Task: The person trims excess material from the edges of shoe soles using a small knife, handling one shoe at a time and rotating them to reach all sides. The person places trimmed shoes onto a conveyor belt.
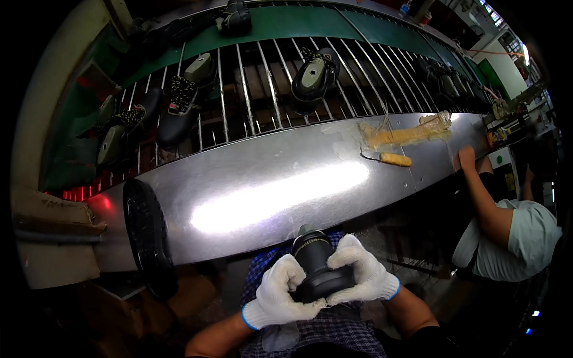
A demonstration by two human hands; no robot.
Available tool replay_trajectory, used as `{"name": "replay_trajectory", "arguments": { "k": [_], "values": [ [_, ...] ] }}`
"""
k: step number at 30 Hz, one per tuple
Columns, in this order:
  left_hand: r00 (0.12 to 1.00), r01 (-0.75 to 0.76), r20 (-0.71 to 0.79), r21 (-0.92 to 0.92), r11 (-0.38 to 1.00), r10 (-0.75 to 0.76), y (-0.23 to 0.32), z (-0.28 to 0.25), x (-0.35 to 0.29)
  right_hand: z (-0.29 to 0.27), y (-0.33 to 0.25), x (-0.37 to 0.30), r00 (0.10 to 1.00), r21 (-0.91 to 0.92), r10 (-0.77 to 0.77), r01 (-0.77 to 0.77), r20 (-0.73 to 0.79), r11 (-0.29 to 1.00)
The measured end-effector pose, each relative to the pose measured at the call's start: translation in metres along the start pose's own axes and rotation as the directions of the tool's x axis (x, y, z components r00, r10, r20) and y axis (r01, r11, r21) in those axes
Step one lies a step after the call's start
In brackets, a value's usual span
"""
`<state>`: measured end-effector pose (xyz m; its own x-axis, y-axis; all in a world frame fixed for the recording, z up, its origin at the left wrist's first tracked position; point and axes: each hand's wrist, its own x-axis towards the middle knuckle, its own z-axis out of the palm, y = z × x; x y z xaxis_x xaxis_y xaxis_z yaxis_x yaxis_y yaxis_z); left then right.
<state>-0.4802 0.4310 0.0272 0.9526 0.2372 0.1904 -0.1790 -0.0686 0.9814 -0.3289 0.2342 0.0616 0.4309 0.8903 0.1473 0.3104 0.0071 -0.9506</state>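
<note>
Both my hands wear white knit gloves with blue cuffs. Between them is a black shoe [315, 258], held over my lap just off the near edge of the metal worktop. A grey-green piece shows at its far end, and a yellowish line runs across it there. My left hand [283, 291] closes round the left side of the shoe's near end. On the opposite side my right hand [363, 273] grips it, thumb on top. The fingertips under the shoe are hidden. Left of my hands, a black shoe sole [145, 230] lies across the worktop's near edge and sticks out past it.
Beyond the shiny metal worktop [262, 173] runs a rack of metal rollers [245, 89] carrying several black shoes [314, 77]. A yellow-handled tool [394, 159] lies beside a yellowish taped strip [409, 132]. At the right sits another person [507, 232], one arm at the worktop.
</note>
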Motion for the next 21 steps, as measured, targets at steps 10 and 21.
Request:
{"name": "replay_trajectory", "arguments": {
  "k": [10,21],
  "values": [
    [0.990,0.128,0.066,-0.072,0.989,-0.124,-0.001,-0.007,-0.001,-0.004,0.004,-0.003,0.933,0.058,0.341,-0.350,0.116,0.935],
    [0.977,-0.198,0.142,0.300,0.933,0.161,0.025,-0.035,0.051,0.042,0.031,-0.056,0.685,0.427,0.659,-0.720,0.310,0.547]
  ]
}}
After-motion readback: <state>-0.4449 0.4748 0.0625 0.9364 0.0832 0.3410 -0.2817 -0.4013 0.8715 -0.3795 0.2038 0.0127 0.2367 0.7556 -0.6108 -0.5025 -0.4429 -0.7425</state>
